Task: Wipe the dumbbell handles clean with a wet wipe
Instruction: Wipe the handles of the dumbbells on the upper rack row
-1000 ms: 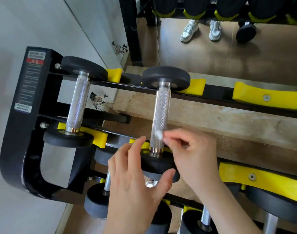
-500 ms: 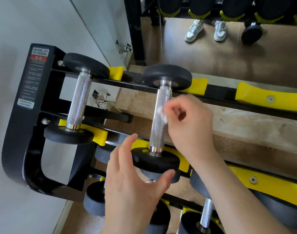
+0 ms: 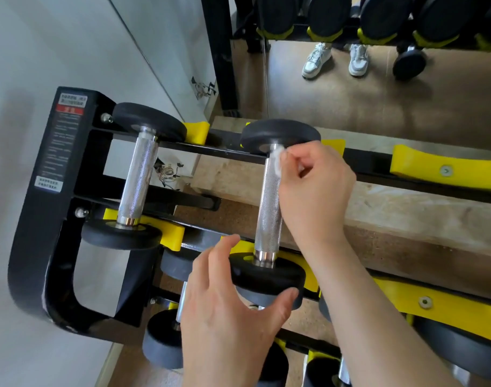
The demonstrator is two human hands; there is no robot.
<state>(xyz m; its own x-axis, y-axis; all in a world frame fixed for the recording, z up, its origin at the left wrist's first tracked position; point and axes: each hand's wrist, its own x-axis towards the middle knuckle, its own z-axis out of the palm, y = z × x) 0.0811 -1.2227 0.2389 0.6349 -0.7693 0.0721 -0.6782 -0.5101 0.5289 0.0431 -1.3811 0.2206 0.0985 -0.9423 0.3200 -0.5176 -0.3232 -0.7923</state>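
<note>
At the far left stood a glossy black steel rack frame (image 3: 57, 169) bearing a printed sticker, its rails fitted with moulded yellow plastic cradles (image 3: 445, 170). The leftmost black-headed dumbbell (image 3: 138, 177) lay across the top tier, its knurled chrome handle bare. Beside it on the same tier lay the second dumbbell (image 3: 268, 213), with round matte rubber heads. The left hand (image 3: 227, 325) cupped its near head, fingers and thumb curved apart round the rim. The right hand (image 3: 316, 191), wrist bent over the rails, pinched a small crumpled white wet wipe (image 3: 277, 160) between thumb and fingertips against the handle's far end, just under the far head.
</note>
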